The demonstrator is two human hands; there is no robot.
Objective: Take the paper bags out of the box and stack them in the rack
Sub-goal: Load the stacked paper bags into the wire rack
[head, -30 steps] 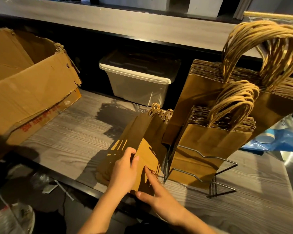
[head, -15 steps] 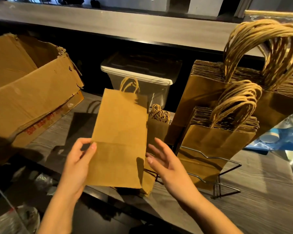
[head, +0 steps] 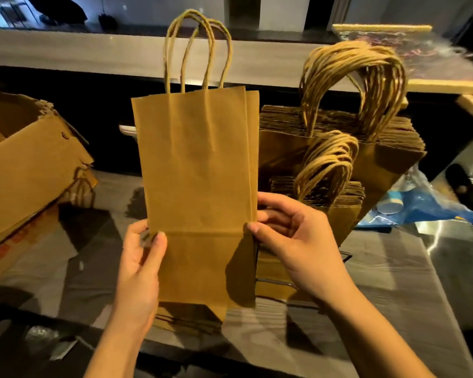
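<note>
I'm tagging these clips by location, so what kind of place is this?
Probably the staff side of a shop or café counter: handled paper bags stacked in a wire rack, a torn cardboard box on the worktop, a raised counter ledge behind.

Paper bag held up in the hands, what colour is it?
The paper bag is plain kraft brown, no print; the head view shows it.

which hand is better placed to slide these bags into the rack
Right. The right hand pinches the held bags' right edge, just beside the small stack in the wire rack; the left hand grips the far edge, nearer the box.
</note>
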